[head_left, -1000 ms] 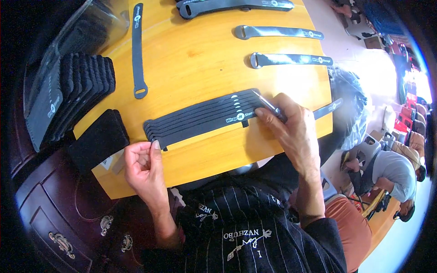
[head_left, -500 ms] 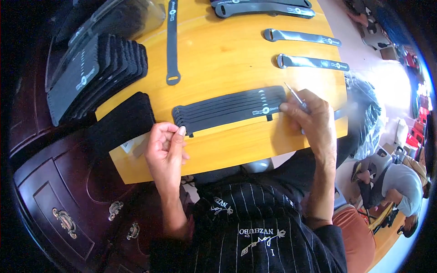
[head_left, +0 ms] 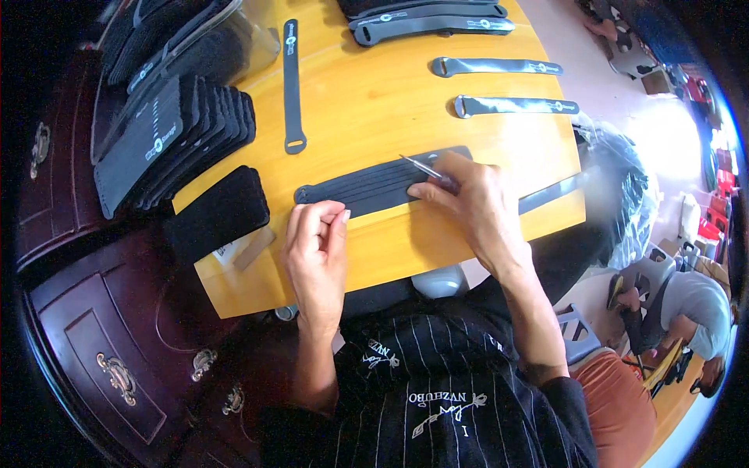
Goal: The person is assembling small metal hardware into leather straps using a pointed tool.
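Observation:
A black sheet of narrow straps (head_left: pixel 363 187) lies side by side on the yellow table in front of me, with a slotted tab at its left end. My left hand (head_left: pixel 316 253) is closed in a pinch at its near edge; anything between the fingertips is hidden. Over the right part of the sheet, my right hand (head_left: pixel 476 207) grips a slim pointed metal tool (head_left: pixel 425 168). Its tip points left, over the straps. The fingers cover the sheet's printed part.
Single dark straps (head_left: pixel 292 93) lie beyond the sheet, with a strap pile (head_left: pixel 437 27) at the far edge. Stacked black pieces (head_left: pixel 140 148) and a clear bin (head_left: pixel 253 39) stand left. A black pad (head_left: pixel 222 207) lies at the table's left edge. Another person (head_left: pixel 690 308) sits far right.
My right hand has moved left across the sheet with the pointed tool. My left hand has shifted right along the near edge. The whole view has also shifted slightly.

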Available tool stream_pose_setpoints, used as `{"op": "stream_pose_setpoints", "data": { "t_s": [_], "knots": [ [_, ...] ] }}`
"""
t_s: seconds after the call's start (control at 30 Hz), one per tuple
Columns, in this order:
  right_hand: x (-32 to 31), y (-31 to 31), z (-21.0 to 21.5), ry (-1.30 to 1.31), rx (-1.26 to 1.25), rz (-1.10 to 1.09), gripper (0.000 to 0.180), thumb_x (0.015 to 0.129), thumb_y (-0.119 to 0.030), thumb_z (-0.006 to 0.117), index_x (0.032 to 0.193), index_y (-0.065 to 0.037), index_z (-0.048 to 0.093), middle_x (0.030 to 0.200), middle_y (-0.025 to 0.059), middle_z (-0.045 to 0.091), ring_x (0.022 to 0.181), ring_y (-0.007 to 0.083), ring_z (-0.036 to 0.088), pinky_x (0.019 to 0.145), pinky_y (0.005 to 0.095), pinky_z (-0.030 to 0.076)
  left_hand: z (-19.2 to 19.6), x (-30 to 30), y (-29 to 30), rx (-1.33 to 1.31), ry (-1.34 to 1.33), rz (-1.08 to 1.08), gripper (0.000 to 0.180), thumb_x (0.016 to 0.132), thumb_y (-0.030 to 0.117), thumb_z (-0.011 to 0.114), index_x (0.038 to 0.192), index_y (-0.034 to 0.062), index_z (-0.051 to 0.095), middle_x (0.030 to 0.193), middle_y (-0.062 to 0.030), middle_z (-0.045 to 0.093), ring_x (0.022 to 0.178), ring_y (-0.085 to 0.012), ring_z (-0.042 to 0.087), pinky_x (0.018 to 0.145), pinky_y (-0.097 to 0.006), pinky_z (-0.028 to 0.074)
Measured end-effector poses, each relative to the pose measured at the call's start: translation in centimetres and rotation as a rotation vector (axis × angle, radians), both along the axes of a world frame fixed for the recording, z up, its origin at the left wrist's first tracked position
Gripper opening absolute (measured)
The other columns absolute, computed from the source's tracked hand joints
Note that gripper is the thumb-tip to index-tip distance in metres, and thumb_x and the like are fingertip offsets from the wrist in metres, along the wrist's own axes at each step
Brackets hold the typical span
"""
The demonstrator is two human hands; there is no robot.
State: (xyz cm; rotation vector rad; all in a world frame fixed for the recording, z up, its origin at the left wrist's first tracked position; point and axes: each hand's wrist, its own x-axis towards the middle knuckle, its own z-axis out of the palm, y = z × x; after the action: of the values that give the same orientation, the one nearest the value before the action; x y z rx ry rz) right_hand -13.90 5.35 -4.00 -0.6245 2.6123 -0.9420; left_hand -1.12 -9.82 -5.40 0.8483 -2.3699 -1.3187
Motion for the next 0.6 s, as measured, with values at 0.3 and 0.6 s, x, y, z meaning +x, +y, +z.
{"op": "stream_pose_setpoints", "data": {
  "t_s": [0.3,0.6],
  "knots": [
    [0.0,6.6,2.3,-0.057,-0.088,-0.182,0.022,0.082,-0.021,0.074,0.086,-0.001,0.065,0.062,0.009,0.059,0.055,0.0145,0.054,0.054,0.0294,0.044,1.0,-0.3,2.4,-0.059,0.072,-0.067,0.006,0.086,-0.001,0.065,0.092,-0.0003,0.063,0.087,-0.006,0.058,0.071,-0.0114,0.058,0.059,-0.024,0.047],
    [0.2,11.8,0.5,-0.013,-0.101,-0.238,0.022,0.079,-0.009,0.073,0.1,-0.005,0.07,0.081,0.0076,0.06,0.07,0.016,0.059,0.063,0.0291,0.045,0.2,-5.7,10.8,-0.152,0.154,-0.571,0.031,0.087,0.012,0.065,0.114,0.0001,0.055,0.101,-0.0127,0.055,0.088,-0.0294,0.061,0.072,-0.038,0.05]
  ]
}}
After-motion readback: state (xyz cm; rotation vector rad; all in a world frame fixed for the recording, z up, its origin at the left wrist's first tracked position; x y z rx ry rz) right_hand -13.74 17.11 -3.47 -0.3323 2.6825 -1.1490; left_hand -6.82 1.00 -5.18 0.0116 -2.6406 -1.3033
